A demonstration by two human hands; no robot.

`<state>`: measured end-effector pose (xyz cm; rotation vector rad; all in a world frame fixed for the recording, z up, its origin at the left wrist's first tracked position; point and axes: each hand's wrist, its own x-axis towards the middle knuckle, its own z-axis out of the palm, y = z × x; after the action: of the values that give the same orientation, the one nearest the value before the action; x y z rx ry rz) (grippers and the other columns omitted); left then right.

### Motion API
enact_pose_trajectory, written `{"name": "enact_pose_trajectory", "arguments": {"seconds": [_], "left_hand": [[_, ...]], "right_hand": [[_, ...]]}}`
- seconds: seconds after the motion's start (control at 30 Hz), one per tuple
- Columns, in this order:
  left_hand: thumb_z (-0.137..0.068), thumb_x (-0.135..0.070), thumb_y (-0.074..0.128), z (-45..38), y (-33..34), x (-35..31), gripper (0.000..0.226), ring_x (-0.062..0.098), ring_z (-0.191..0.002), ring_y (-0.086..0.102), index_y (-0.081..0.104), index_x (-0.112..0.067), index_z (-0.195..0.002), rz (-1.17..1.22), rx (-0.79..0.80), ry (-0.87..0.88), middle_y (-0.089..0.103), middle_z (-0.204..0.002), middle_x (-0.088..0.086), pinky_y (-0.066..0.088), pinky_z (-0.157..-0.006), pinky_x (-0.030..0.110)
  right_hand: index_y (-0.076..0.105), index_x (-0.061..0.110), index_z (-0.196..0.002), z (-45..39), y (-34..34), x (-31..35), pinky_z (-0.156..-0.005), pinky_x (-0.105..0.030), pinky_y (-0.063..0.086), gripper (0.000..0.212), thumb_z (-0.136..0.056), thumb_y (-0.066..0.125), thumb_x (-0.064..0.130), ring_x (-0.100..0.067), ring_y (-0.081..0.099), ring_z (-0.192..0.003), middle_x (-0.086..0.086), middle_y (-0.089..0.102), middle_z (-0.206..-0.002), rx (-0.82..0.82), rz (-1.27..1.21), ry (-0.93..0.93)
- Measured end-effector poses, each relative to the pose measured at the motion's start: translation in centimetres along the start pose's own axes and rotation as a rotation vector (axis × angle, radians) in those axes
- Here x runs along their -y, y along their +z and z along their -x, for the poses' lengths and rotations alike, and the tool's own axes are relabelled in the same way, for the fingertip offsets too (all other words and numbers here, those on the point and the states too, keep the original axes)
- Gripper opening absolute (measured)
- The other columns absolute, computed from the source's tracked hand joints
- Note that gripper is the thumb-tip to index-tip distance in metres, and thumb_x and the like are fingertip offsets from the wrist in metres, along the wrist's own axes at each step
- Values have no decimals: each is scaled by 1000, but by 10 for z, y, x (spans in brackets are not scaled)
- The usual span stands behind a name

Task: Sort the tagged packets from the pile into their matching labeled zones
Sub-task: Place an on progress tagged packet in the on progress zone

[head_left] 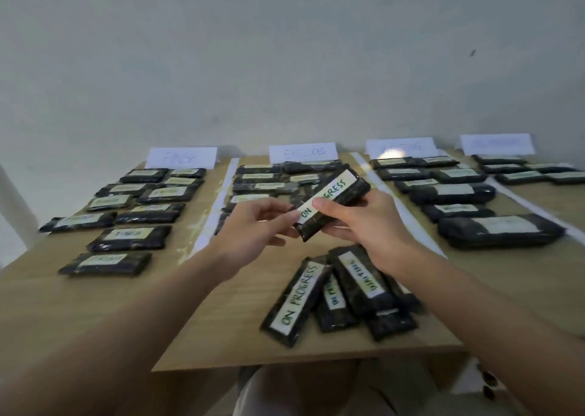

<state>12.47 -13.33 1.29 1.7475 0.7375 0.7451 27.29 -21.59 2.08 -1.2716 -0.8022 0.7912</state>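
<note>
Resting between both hands' grips: packet [332, 205]

There is only one view, from a camera on the person's head. It looks forward and a little down, over a wooden table [95, 292] toward a pale wall [285, 51] behind it. The lens is wide, so the table edges spread outward and the wall fills the upper half. The camera is close to the near table edge; both forearms enter from the bottom corners, and the left hand [250, 235] and right hand [364, 222] meet near the centre. The white zone signs [302, 152] at the far edge stand well away and read blurred. No second view exists to share anything.
</note>
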Motion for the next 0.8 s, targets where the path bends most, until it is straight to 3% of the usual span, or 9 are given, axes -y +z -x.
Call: {"name": "enact_pose_trajectory", "arguments": {"seconds": [0.13, 0.27, 0.33, 0.47, 0.67, 0.8], "left_hand": [[-86, -12, 62, -31, 51, -21, 3, 9, -65, 64, 64, -13, -88, -37, 109, 80, 67, -77, 0, 52, -68, 23], [-88, -14, 60, -59, 108, -41, 6, 15, -74, 63, 63, -17, -84, -187, 221, 141, 66, -78, 1, 51, -72, 28], [-88, -14, 60, -72, 139, -48, 4, 19, -75, 63, 63, -15, -86, -237, 255, 156, 65, -77, 1, 51, -72, 31], [-87, -20, 61, -93, 199, -62, 6, 21, -76, 65, 64, -15, -90, -298, 273, 188, 67, -79, 2, 55, -79, 39], [-89, -19, 58, -127, 274, -73, 17, 26, -93, 65, 63, -7, -101, -294, 333, 180, 65, -98, 11, 54, -87, 42], [-90, -18, 57, -160, 309, -74, 15, 21, -79, 63, 62, -7, -99, -271, 382, 142, 64, -91, 9, 56, -81, 38]], "right_hand": [[46, 18, -114, -1, -66, 4, -77, -30, 57, 63, -64, 83, 13, -11, 65, -90, 3, 62, -101, -217, 110, -96], [44, 25, -122, 2, -135, 5, -84, -27, 48, 70, -64, 83, 25, -8, 54, -99, 8, 50, -112, -340, 601, -300], [50, 21, -121, 3, -165, 7, -89, -32, 47, 63, -66, 81, 26, -15, 50, -105, 4, 45, -118, -337, 878, -459], [63, 16, -110, 0, -219, 7, -85, -50, 47, 53, -61, 83, 23, -27, 56, -103, -5, 59, -111, -277, 1261, -682], [66, 12, -102, -20, -286, 16, -77, -46, 47, 52, -55, 86, 15, -32, 62, -94, -8, 65, -103, -245, 1492, -692], [64, 11, -104, -44, -327, 18, -74, -44, 51, 53, -55, 85, 12, -32, 62, -94, -8, 66, -104, -149, 1566, -651]]}}
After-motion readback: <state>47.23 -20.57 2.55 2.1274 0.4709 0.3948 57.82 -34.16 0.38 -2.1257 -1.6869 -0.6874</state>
